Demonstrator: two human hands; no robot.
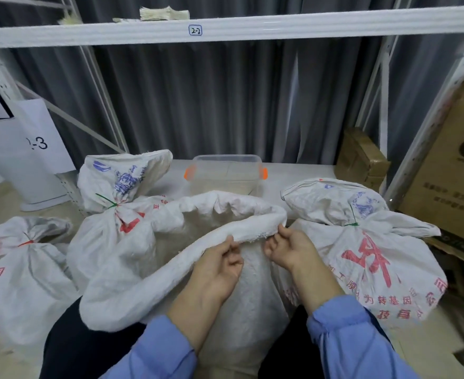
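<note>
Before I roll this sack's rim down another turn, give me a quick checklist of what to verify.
1. Left hand grips the rolled rim of the open white woven sack: ok.
2. Right hand pinches the same rim, close beside the left: ok.
3. Rim rolled all round, far side included: ok.
4. Level of the contents inside: cannot tell.
5. Room at the sides: left tied white printed sack and right tied white printed sack crowd against it: not ok.
6. Clear plastic tub with orange clips stands behind the mouth: ok.
</note>
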